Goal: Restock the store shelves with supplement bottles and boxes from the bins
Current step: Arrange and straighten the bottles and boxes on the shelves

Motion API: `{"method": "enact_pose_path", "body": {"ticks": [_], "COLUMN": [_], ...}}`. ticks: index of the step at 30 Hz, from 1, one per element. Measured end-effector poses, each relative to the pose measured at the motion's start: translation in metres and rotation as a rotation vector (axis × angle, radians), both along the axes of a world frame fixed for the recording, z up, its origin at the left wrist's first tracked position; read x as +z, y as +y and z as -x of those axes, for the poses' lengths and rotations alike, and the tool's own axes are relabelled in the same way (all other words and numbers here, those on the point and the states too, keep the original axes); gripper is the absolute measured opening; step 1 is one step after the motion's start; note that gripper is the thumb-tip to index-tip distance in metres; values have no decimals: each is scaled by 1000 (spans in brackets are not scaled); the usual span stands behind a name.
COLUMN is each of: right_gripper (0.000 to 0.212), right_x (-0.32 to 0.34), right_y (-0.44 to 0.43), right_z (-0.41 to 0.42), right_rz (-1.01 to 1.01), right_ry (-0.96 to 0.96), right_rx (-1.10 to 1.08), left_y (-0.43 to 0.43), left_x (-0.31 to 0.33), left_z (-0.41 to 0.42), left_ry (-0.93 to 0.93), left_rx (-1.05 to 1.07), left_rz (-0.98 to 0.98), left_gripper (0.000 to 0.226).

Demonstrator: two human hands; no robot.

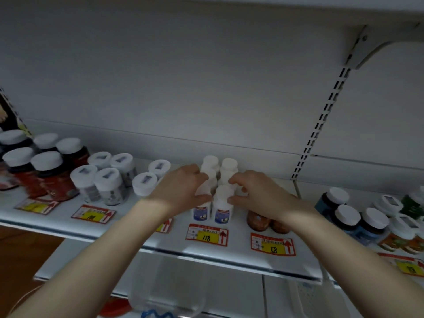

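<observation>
Several small white supplement bottles with blue labels [222,207] stand in two rows on the white shelf [137,235], above a price tag marked 118 [207,234]. My left hand [181,191] wraps the left front bottle, fingers curled on its cap and side. My right hand [257,193] pinches the cap of the right front bottle from the right. Both bottles rest on the shelf. The rear white caps [228,165] show between my hands.
Clear-capped grey bottles [107,184] and red bottles [52,180] stand to the left. Amber bottles [258,220] sit under my right wrist, blue and orange bottles [369,223] further right. A slotted upright [321,125] and bracket hold an upper shelf. A clear bin [167,288] lies below.
</observation>
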State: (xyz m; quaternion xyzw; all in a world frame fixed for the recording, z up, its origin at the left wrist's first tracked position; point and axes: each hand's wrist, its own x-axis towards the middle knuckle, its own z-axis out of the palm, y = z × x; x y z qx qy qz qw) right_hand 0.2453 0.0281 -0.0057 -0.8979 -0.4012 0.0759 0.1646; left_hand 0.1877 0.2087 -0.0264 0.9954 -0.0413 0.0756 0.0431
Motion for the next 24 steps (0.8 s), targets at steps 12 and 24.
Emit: {"method": "enact_pose_path", "body": {"ticks": [12,24], "right_gripper": [50,48], "right_x": [-19,-19], "right_y": [31,33], "right_z": [7,9], "right_rz": [69,41], "right_ry": [63,105], "right_rx": [-153,-217], "left_y": [21,26], "left_x": [-21,-19], "left_z": [-11,-10], "left_ry": [35,64], "left_rx": [-210,-279], "left_rz": [66,87], "left_gripper": [32,36]}}
